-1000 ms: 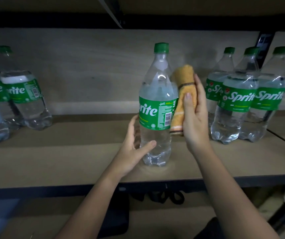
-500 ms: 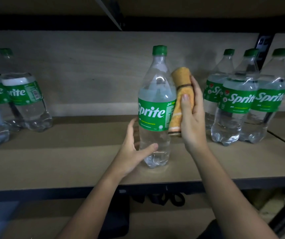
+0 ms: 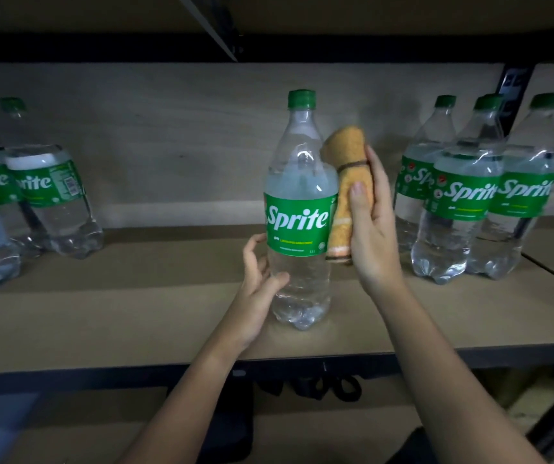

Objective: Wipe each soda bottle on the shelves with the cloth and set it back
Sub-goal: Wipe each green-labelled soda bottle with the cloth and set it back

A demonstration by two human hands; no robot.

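Observation:
A clear Sprite bottle with a green cap and label stands upright mid-shelf, its label facing me. My left hand curls round its lower left side, thumb on the front. My right hand holds a folded orange cloth against the bottle's right side, thumb across the cloth.
Three more Sprite bottles stand grouped at the right, and several at the left. The wooden shelf has a dark front rail, with a back panel behind. Another shelf board runs overhead. A lower shelf holds dark objects.
The bottle has turned on the spot, bringing the full Sprite logo to the front. Both hands stay on either side of it, the cloth still at its right.

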